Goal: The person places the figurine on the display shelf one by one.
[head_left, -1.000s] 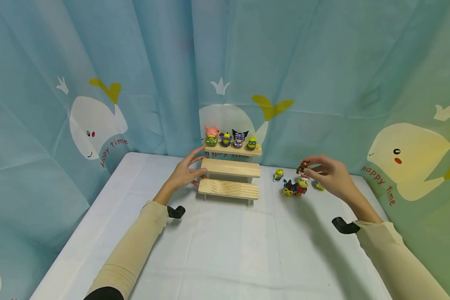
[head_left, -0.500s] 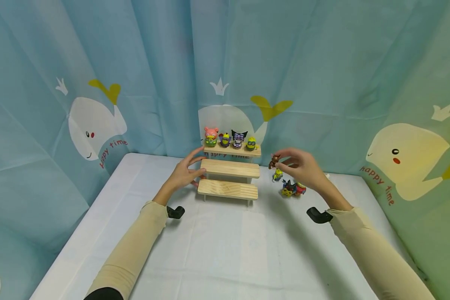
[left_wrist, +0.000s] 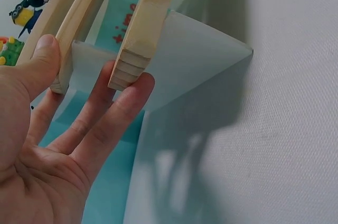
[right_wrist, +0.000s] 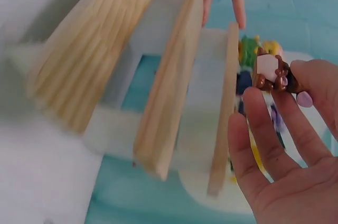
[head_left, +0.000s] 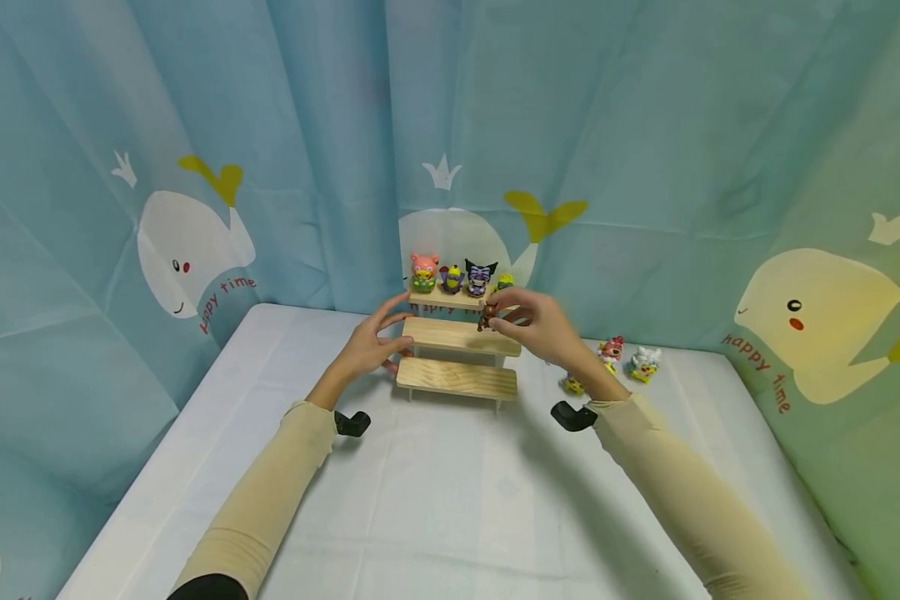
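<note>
A small brown animal figurine point(head_left: 487, 316) is pinched between the thumb and fingers of my right hand point(head_left: 546, 327), just above the right part of the middle tier. In the right wrist view the figurine point(right_wrist: 270, 70) shows a pale flat patch. The three-tier wooden display stand point(head_left: 457, 379) has its lower two boards bare. My left hand point(head_left: 363, 346) touches the stand's left side with spread, mostly straight fingers; in the left wrist view its fingertips point(left_wrist: 143, 82) meet the board ends. On the top board stand a pink-headed figurine point(head_left: 423, 272), a purple-winged one point(head_left: 452, 279), a black-eared one point(head_left: 480, 278) and a partly hidden yellow one point(head_left: 505, 282).
Right of the stand, a red-topped figurine point(head_left: 611, 352) and a white-and-yellow one point(head_left: 645, 364) stand on the white tablecloth point(head_left: 450, 500). Another yellow figurine point(head_left: 573, 384) is mostly behind my right wrist. A blue curtain point(head_left: 645, 125) with whale prints hangs behind the table.
My right hand has carried the brown figurine leftward from the group on the table to the stand, uncovering the white-and-yellow figurine. The left hand has stayed at the stand's side.
</note>
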Motion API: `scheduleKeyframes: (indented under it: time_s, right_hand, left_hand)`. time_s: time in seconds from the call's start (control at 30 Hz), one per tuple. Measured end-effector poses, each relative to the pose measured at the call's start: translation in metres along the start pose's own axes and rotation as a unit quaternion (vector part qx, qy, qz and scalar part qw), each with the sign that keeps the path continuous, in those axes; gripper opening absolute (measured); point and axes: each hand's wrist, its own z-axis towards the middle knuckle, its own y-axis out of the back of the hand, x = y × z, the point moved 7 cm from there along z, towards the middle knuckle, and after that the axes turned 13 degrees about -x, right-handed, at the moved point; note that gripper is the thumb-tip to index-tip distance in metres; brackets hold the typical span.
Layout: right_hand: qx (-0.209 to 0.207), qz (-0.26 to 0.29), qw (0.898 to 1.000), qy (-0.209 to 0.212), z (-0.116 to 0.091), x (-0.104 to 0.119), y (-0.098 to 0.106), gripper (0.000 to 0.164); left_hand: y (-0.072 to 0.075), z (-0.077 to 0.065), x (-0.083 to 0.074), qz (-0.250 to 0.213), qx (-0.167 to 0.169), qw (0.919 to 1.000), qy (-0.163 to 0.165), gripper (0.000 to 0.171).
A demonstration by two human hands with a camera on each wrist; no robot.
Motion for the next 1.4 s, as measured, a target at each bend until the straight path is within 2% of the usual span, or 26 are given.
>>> scheduleKeyframes:
  time_s: [0.27,0.67,1.17,1.4]
  right_hand:
    - [-0.014,0.033,0.999,-0.01,0.018,0.002,-0.039,0.025]
    - [-0.033,0.061,0.997,-0.029,0.029,-0.002,-0.084,0.024]
    - [-0.057,0.046,0.997,-0.036,0.033,-0.009,-0.106,0.022]
    - [-0.056,0.065,0.995,-0.045,0.032,-0.009,-0.111,0.021]
  left_hand:
    - [0.0,0.001,0.0,0.0,0.001,1.0,-0.006,0.077]
    - [0.0,0.002,-0.001,-0.001,0.006,0.9999,-0.012,0.077]
    - [0.0,0.0,0.0,0.0,0.003,1.0,0.006,0.077]
    - [0.0,0.0,0.0,-0.005,0.003,1.0,0.006,0.077]
